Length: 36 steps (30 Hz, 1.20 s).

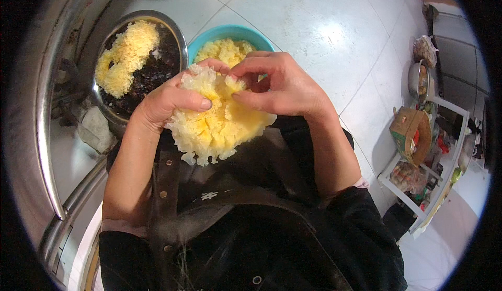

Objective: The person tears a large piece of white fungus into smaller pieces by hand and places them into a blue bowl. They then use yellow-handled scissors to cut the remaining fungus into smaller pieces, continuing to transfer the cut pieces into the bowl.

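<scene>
A large soaked snow fungus (217,126), pale and frilly at the rim with a yellow middle, is held up in front of my dark apron. My left hand (175,96) grips its left side, thumb pressed onto the yellow part. With thumb and fingers, my right hand (280,84) pinches a small frilly piece (234,85) at its upper edge. Whether that piece is loose or still joined, I cannot tell. Just beyond my hands stands a teal basin (230,28) with yellowish fungus pieces (222,51) in it, partly hidden by my fingers.
A steel bowl (184,45) at the far left holds dark, wet pieces with another snow fungus (130,55) on top. Metal rails (44,118) run along the left, beside a grey stone-like lump (95,129). At right, a white rack (454,108) holds a cardboard box (409,129) and bags.
</scene>
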Each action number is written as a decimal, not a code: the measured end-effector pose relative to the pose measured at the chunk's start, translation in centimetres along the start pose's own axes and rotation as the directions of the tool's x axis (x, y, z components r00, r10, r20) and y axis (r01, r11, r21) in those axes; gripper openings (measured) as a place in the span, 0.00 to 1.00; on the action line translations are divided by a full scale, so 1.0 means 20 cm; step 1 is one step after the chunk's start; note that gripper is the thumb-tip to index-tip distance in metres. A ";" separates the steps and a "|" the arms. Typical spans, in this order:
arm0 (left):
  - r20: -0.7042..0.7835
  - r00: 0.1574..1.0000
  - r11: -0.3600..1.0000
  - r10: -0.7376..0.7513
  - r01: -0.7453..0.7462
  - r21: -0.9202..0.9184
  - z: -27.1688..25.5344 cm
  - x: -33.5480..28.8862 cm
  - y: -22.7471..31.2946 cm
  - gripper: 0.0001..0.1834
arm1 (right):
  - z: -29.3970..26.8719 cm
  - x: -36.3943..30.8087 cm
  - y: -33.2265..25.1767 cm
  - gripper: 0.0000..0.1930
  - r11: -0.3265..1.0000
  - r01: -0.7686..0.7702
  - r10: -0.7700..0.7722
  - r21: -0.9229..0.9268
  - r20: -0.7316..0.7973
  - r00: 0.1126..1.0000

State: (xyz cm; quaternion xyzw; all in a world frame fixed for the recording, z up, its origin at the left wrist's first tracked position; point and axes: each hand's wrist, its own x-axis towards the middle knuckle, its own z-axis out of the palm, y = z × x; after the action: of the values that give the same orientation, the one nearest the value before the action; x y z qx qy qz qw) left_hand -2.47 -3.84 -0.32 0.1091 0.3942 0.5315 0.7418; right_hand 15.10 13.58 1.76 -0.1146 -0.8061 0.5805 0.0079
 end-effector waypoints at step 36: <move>-0.213 0.965 0.912 0.150 -0.218 -0.347 -0.08 0.01 -0.02 0.32 | -0.02 0.04 0.01 0.24 0.836 -0.451 0.454 0.313 0.067 0.888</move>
State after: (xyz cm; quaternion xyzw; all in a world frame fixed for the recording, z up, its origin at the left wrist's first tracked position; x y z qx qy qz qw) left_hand -3.20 -4.23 -1.69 -0.0438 0.3419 0.6711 0.6563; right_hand 14.49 14.07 1.68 -0.3019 -0.6510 0.6882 -0.1069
